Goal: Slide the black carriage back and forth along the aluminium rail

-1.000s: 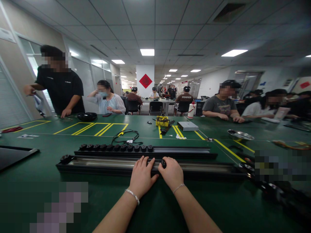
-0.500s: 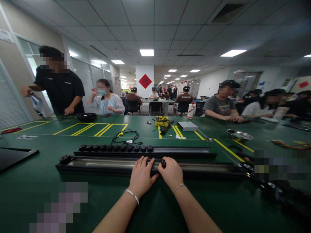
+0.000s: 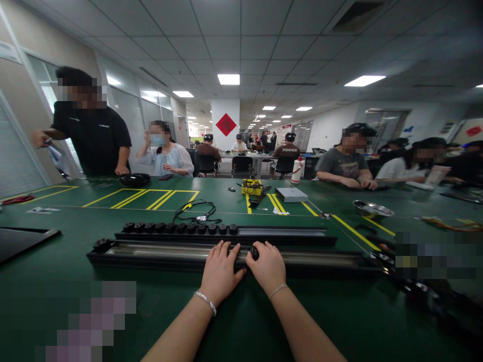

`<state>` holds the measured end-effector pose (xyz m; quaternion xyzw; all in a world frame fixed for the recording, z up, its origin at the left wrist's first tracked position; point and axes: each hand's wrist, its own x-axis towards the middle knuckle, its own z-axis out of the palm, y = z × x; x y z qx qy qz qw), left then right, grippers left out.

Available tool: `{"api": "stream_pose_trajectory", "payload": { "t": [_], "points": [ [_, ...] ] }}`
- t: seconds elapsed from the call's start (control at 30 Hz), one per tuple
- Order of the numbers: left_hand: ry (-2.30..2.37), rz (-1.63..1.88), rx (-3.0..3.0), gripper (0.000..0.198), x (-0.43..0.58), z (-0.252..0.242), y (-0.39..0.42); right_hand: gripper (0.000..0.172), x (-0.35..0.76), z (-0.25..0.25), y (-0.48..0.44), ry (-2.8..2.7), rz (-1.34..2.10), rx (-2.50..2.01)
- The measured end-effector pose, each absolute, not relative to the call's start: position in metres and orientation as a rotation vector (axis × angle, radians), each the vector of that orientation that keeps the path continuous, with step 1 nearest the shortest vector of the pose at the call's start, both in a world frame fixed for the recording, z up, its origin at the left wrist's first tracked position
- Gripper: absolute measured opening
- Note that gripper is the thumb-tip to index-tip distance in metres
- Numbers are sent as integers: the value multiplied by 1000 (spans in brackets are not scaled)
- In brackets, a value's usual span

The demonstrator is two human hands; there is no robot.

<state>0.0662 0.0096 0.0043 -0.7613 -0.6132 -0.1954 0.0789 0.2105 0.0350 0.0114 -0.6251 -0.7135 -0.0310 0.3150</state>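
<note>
Two long black rails lie across the green table in front of me. My left hand (image 3: 221,270) rests on the near rail (image 3: 151,253) with its fingers stretched flat over the rail's top. Beside it, my right hand (image 3: 267,265) is closed round a small black knob-like part (image 3: 255,252) that sits at the near rail. The far rail (image 3: 279,233) carries a row of several black round parts (image 3: 181,227) along its left half. Another black part (image 3: 101,244) sits at the near rail's left end.
A black cable (image 3: 196,211), a yellow box (image 3: 252,187), a grey flat box (image 3: 291,194) and a metal bowl (image 3: 373,208) lie farther back. A dark tray (image 3: 18,240) is at the left. Black parts (image 3: 422,294) lie at the right. Several people stand or sit around the table.
My hands have stayed at the same spot on the near rail. The standing person at the left has drawn an arm back from the table.
</note>
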Motion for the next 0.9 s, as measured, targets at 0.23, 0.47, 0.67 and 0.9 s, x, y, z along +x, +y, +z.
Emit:
{"api": "stream_pose_trajectory", "payload": {
  "t": [0.23,0.47,0.67,0.9],
  "points": [
    [-1843,-575,-2272,62,66,5,10,25,211,12,35,-1874,-82,-1659],
    [-1860,-576,-2281,62,67,6,9,22,213,12,36,-1863,-82,-1669],
    [-1827,-594,-2271,62,66,3,11,22,214,11,36,-1860,-69,-1671],
    [-1815,-594,-2280,63,65,3,11,23,214,11,36,-1860,-76,-1669]
  ]
}}
